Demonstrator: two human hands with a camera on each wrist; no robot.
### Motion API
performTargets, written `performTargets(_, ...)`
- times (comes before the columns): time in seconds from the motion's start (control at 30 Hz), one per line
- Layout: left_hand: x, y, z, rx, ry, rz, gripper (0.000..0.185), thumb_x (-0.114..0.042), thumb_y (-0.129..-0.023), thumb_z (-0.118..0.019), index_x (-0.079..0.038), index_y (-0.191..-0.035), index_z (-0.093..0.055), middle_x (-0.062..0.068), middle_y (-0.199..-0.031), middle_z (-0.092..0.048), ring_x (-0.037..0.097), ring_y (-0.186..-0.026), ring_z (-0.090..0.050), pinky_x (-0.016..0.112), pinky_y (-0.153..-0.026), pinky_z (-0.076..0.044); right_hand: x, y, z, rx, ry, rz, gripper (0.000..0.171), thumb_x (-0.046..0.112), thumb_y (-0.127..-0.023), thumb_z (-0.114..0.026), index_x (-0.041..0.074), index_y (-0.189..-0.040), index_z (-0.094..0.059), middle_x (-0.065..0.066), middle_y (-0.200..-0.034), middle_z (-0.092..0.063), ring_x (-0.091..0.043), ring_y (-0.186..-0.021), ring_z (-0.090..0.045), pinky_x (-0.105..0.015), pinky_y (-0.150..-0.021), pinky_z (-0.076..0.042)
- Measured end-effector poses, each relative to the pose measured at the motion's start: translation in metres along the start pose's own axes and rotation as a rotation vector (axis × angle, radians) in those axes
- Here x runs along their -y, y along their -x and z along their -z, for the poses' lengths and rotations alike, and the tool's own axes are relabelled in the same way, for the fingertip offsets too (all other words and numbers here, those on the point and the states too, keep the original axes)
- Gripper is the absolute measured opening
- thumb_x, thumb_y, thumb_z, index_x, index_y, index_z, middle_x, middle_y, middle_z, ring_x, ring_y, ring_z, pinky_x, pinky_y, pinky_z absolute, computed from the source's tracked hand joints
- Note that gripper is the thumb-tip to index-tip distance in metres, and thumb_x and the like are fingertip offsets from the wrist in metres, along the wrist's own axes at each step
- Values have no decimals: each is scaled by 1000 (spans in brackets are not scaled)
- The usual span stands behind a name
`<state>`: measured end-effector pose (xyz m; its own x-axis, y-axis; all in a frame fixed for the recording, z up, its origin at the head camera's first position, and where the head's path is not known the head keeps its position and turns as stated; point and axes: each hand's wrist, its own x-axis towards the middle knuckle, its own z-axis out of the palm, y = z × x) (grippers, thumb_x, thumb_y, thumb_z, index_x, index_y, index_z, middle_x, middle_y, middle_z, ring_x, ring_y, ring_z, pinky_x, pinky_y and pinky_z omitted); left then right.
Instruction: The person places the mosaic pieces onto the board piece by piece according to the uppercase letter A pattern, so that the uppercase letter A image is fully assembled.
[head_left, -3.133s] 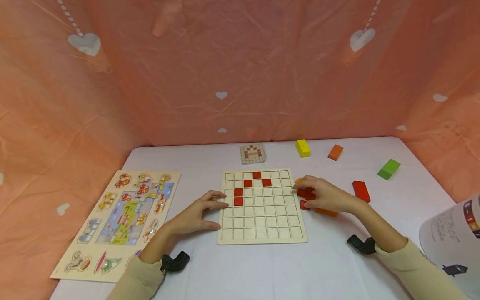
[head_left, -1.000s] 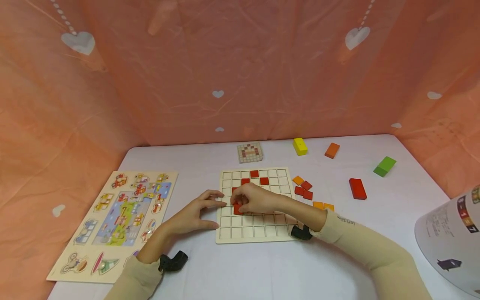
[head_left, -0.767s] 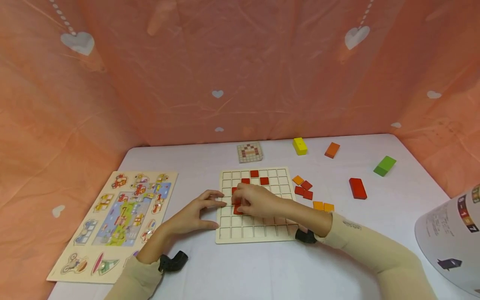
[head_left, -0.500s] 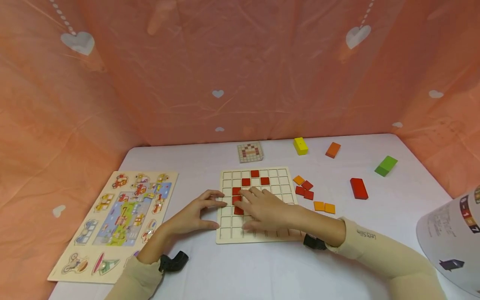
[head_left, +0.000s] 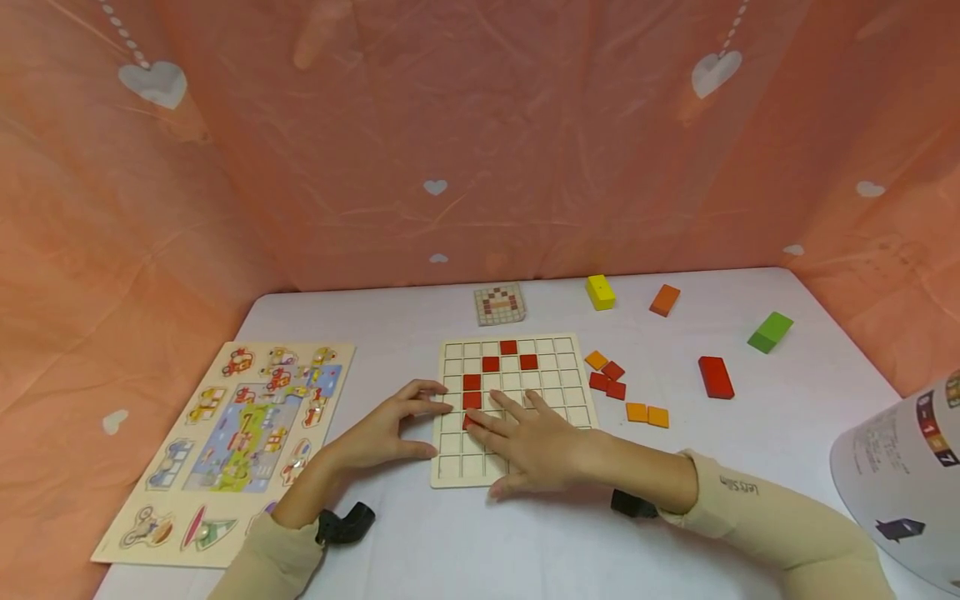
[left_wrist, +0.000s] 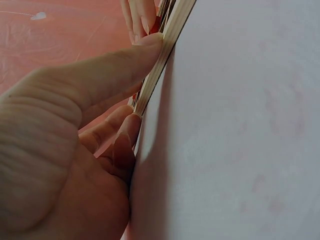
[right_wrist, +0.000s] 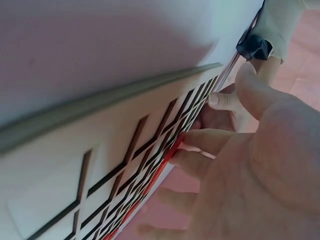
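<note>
A pale wooden grid board (head_left: 555,433) lies in the middle of the table. Several red square tiles sit in its cells, one at the top (head_left: 508,347) and a column down the left. The lowest red tile (head_left: 468,422) is partly covered by my right hand (head_left: 543,450), whose spread fingers lie over the board. In the right wrist view, its fingertips (right_wrist: 180,159) touch the red tile. My left hand (head_left: 390,429) rests against the board's left side, thumb and fingers touching the edge (left_wrist: 167,50) without wrapping round it.
Right of the board lie loose red tiles (head_left: 616,390) and orange tiles (head_left: 636,412). Farther off are yellow (head_left: 601,293), orange (head_left: 664,301), green (head_left: 770,332) and red (head_left: 716,377) blocks. A pattern card (head_left: 498,305), vehicle puzzle (head_left: 217,458) and white tub (head_left: 892,475) surround the board.
My right hand has moved from the loose tiles onto the board and set a red tile below the left column. Its fingers have since spread and drawn slightly nearer. My left hand stays put.
</note>
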<state>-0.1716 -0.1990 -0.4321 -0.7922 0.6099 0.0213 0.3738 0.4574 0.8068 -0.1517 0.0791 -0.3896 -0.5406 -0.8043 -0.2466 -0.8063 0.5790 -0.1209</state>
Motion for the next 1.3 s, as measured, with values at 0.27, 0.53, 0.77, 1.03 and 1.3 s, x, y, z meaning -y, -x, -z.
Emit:
performTargets(0.27,-1,0,0,4,4,5,55,-19,-81,-83,-6,-132,-64,7,-150,-39,31,-139,-36,55,-112,-27,-12,-2,2,30,-119,28,79,60,-96,-53,21,-159,-26,3,-164,-20,-32,-152,-8,-64,-114,-14)
performTargets(0.53,0,0,0,5,10,13,55,-19,-82,-83,-7,-132,-64,7,-150,-39,30,-139,-35,54,-112,-28,-29,3,6,-28,-227,63,77,48,-98,-58,13,-159,-26,-2,-166,-13,-31,-152,-8,-65,-114,-12)
performTargets(0.77,-1,0,-1,4,21,24,55,-18,-81,-84,-7,-132,-65,5,-149,-39,28,-137,-36,44,-113,-29,-83,27,11,-222,-588,-32,60,14,-94,-69,1,-148,-45,-19,-156,-35,-40,-139,-35,-59,-108,-33)
performTargets(1.03,-2,0,0,1,21,33,56,-17,-80,-85,-7,-131,-65,5,-150,-39,29,-138,-35,48,-113,-28,-147,63,1,-348,-696,-273,33,-7,-90,-64,-4,-123,-63,-14,-118,-64,-33,-110,-55,-55,-99,-45)
performTargets(1.3,-1,0,-1,6,23,23,56,-18,-81,-84,-7,-132,-65,6,-149,-39,28,-137,-36,44,-113,-29,-158,69,-5,-331,-704,-242,29,-13,-86,-63,-3,-113,-65,-12,-110,-66,-33,-106,-57,-52,-96,-47)
